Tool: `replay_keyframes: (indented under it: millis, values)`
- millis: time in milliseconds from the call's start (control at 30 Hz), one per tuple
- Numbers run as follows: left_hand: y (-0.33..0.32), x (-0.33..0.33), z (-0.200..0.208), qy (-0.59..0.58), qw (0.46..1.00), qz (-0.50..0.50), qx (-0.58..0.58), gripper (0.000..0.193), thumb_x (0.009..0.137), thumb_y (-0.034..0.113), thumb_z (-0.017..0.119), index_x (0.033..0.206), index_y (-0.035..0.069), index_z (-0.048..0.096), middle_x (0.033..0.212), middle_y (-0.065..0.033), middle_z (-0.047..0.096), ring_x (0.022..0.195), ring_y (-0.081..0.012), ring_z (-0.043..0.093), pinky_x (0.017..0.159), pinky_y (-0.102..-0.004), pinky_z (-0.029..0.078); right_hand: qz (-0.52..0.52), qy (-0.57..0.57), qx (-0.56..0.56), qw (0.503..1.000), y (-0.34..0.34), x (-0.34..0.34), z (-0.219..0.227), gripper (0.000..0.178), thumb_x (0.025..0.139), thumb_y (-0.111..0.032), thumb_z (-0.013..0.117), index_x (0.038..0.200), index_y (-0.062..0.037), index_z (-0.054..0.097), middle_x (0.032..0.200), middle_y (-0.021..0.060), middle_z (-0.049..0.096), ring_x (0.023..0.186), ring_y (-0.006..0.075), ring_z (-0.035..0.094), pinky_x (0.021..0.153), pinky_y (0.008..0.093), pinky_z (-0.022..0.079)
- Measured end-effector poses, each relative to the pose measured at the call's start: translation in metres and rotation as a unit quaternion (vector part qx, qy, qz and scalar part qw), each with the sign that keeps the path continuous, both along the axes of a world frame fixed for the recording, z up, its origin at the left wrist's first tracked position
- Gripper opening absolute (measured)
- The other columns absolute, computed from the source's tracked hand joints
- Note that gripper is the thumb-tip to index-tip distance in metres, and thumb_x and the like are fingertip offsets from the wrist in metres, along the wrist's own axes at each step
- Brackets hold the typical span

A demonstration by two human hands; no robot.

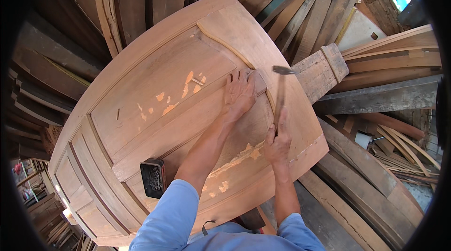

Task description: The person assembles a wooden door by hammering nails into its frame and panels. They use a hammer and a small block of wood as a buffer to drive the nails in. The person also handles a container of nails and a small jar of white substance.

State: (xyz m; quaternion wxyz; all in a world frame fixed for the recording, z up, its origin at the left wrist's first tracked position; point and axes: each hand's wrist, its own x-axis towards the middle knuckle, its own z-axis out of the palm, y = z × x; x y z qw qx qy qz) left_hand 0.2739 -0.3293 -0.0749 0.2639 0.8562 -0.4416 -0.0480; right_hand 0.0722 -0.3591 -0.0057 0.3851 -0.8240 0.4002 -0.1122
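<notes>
A wooden panel door (159, 105) lies across the view, with recessed panels and pale orange filler-like patches. My left hand (240, 90) lies on the end of its middle bar, beside the curved moulding (223, 44) of the upper panel. Its fingers are stretched out and a little apart; whatever is under the palm is hidden. My right hand (278, 140) is closed round the handle of a hammer (280, 93). The hammer's head is raised above the door's right end. An open black box (152, 178) of nails stands on the door, left of my left forearm.
Small wood pieces, including a short peg (197, 81) and a thin stick (118, 114), lie on the upper panel. A worn plank (315, 74) juts out from under the door's right end. Stacked boards (307, 13) surround the door. Wood strips (399, 145) lie at the right.
</notes>
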Motion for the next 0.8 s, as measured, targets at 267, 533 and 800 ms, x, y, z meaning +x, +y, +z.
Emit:
replay_keyframes:
  millis: [267,533,800]
  values:
    - [-0.003,-0.001,0.005,0.024,0.998,-0.008,-0.063,0.038,0.095,0.02,0.062,0.131,0.008,0.065,0.131,-0.0186,0.062,0.126,-0.039,0.055,0.107,-0.0535,0.043,0.078,0.05,-0.112,0.989,-0.017,-0.015,-0.033,0.07,0.104,-0.003,0.048,0.17,-0.0154,0.027,0.155,0.0299,0.051,0.13,0.0481,0.061,0.102,0.0508,0.051]
    - [0.015,-0.019,0.013,-0.029,0.988,0.111,-0.103,0.036,0.092,0.018,0.064,0.127,0.013,0.07,0.135,-0.0172,0.06,0.128,-0.0425,0.049,0.109,-0.0581,0.038,0.075,0.105,-0.134,0.982,-0.01,-0.003,-0.023,0.07,0.103,-0.006,0.052,0.169,-0.0165,0.03,0.149,0.0271,0.058,0.122,0.0508,0.063,0.095,0.0537,0.052]
    - [0.181,-0.106,0.126,0.017,0.955,0.241,-0.173,0.046,0.085,0.019,0.081,0.129,0.019,0.067,0.129,-0.0145,0.061,0.123,-0.0348,0.053,0.104,-0.0573,0.035,0.066,0.13,-0.135,0.98,-0.012,-0.013,-0.035,0.072,0.104,-0.012,0.055,0.169,-0.0259,0.027,0.144,0.0261,0.062,0.11,0.0542,0.065,0.089,0.0577,0.052]
